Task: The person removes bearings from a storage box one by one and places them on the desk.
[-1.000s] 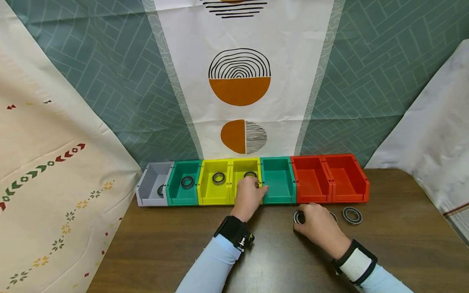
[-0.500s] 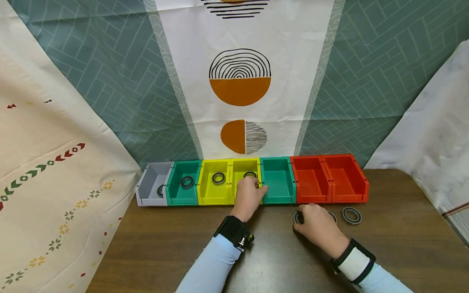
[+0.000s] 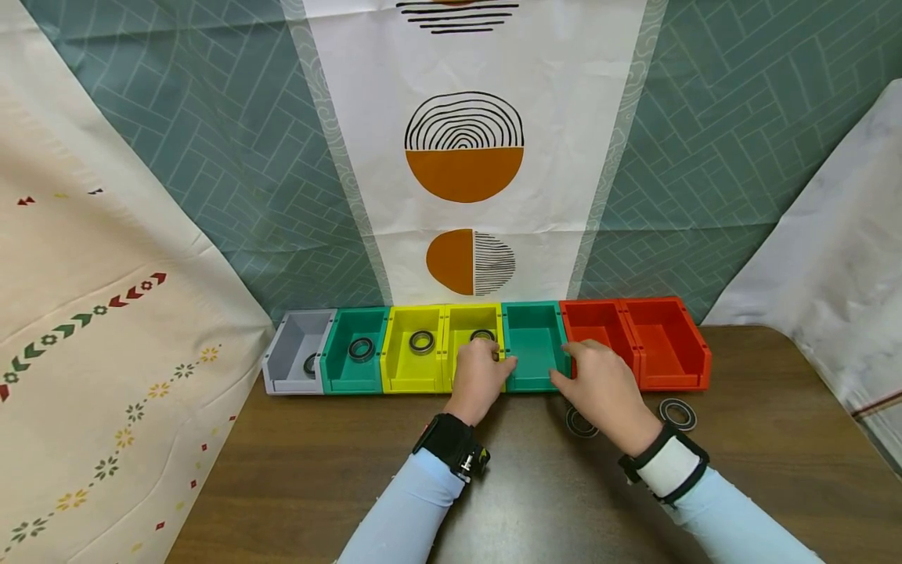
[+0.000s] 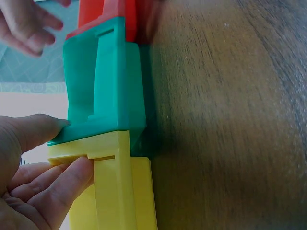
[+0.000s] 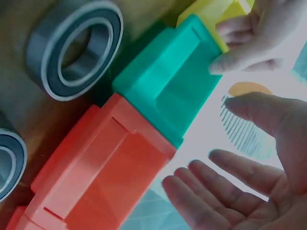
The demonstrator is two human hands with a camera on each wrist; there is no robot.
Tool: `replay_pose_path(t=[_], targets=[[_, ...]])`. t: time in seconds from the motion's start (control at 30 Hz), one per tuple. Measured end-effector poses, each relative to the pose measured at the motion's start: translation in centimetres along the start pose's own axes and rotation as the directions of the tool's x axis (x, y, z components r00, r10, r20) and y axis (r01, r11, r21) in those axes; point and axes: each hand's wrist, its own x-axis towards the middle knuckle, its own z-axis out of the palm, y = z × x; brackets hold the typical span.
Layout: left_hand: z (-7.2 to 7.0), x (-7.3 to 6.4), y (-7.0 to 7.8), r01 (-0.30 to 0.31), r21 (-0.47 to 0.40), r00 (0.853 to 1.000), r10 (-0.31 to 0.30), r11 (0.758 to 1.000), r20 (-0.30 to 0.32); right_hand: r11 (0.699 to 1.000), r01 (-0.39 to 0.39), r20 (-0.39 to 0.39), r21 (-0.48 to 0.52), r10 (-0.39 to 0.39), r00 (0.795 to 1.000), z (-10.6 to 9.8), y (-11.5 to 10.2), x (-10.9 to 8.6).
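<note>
i counted a metal ring in four of the seven bins in the row, so i judged the work past its middle. the first ring (image 3: 306,366) lay in the grey bin (image 3: 292,386), partly hidden; the second ring (image 3: 351,350) in the left green bin (image 3: 352,381); the third ring (image 3: 412,342) in the left yellow bin (image 3: 411,380); and the fourth ring (image 3: 482,332) in the right yellow bin (image 3: 470,315), partly behind the left hand (image 3: 481,376).

that hand's grip was closed on the bin wall (image 4: 108,135) where the right yellow bin met the right green bin (image 3: 533,345), thumb on the green side, fingers on the yellow, with no ring in it that i could see.

the right hand's (image 3: 602,384) grip was released: fingers spread and loose around nothing, near the edge between the right green bin and the left red bin (image 3: 588,317).

what seemed left was on the bench (image 3: 521,486): a fifth ring (image 3: 572,429) in front of the right green bin and a sixth ring (image 3: 665,415) in front of the right red bin (image 3: 662,337). i saw no ring in those three last bins, though the right hand covered part of the left red one; it could also have hidden another ring on the bench.
</note>
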Motion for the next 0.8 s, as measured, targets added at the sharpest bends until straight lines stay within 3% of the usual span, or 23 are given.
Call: replay_pose_path(t=[0.1,0.23,0.53,0.8], targets=[[-0.1,0.1,-0.1,-0.004,-0.009,1.0,0.004,1.0,0.0,0.999,-0.023,-0.013,0.028,0.024,1.0,0.3,0.3,1.4],[-0.1,0.0,-0.2,-0.004,-0.017,1.0,0.004,1.0,0.006,0.995,-0.08,0.026,0.056,0.079,0.997,0.9,0.9,2.6],[0.3,0.0,-0.3,0.038,-0.038,0.999,-0.037,0.999,0.04,0.979,-0.181,0.068,0.092,0.175,0.982,1.8,1.6,3.2],[0.1,0.1,-0.3,0.012,-0.033,1.0,-0.012,0.999,0.014,0.968,-0.237,0.105,0.078,0.229,0.968,1.7,1.4,4.4]])
